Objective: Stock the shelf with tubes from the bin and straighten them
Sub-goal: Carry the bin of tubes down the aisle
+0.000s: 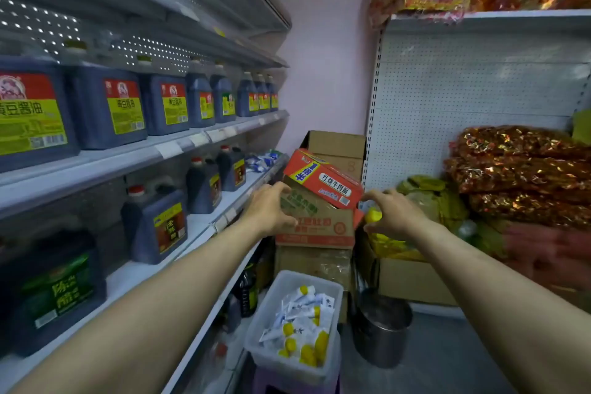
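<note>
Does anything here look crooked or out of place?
Yes: the red carton sits tilted atop the stacked cardboard boxes at the aisle's end, not flat. The tubes in the bin lie jumbled.

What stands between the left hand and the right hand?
In the head view, stacked cardboard boxes stand between the left hand and the right hand, with a tilted red box on top.

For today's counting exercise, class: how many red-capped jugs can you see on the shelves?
3, all on the lower left shelf: the near jug, the middle jug and the far jug. Others may be hidden behind them.
</note>
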The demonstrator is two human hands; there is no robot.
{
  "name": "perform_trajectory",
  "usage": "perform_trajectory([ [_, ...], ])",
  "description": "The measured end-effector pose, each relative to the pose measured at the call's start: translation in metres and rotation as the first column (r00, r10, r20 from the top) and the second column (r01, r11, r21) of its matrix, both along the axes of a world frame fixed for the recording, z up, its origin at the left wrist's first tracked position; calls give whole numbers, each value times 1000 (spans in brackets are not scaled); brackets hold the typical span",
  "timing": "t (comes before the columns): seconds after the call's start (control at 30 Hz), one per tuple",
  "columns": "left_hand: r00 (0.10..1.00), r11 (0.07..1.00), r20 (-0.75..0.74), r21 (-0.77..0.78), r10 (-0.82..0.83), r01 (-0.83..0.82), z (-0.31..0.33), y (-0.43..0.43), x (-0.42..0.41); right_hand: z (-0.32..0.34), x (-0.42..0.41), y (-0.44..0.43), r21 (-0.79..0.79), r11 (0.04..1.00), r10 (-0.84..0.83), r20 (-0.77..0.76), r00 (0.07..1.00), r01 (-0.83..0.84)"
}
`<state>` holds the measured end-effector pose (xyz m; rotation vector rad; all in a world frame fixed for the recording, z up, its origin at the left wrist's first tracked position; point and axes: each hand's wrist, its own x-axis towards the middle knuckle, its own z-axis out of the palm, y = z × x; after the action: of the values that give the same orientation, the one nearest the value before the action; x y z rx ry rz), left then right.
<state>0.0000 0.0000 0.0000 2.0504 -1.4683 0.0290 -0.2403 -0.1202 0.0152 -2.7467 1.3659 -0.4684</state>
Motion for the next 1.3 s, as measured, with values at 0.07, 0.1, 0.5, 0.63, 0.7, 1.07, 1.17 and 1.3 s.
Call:
perform_trajectory([
  [0.07,1000,1000,-13,13,0,0,-4,-9,5,-5,6,-9,11,1000,-7,5,1000,7],
  [0.1,1000,1000,-13,28,10,-10,-9,-14,9,-11,10,-17,26,1000,-9,-2,1000,9],
  [0.5,995,982,-98,191,33,-13,-88,-149,102,-80,102,-155,150,988,-3,-139,990,24],
  [0.63,984,963,-173,268,38,10,-120,-217,157,-112,149,-223,229,970,-37,-188,981,81],
  [0.7,974,948,-220,317,44,29,-138,-248,183,-130,171,-252,273,957,-33,-221,975,95],
  [1.07,906,799,-385,594,176,97,-284,-351,259,-284,218,-349,558,780,-105,-328,939,282],
  [1.17,869,751,-436,648,233,124,-327,-355,260,-332,214,-354,647,683,-146,-334,931,339],
  [1.3,791,677,-490,724,367,135,-395,-352,265,-402,207,-350,810,438,-340,-254,906,391],
])
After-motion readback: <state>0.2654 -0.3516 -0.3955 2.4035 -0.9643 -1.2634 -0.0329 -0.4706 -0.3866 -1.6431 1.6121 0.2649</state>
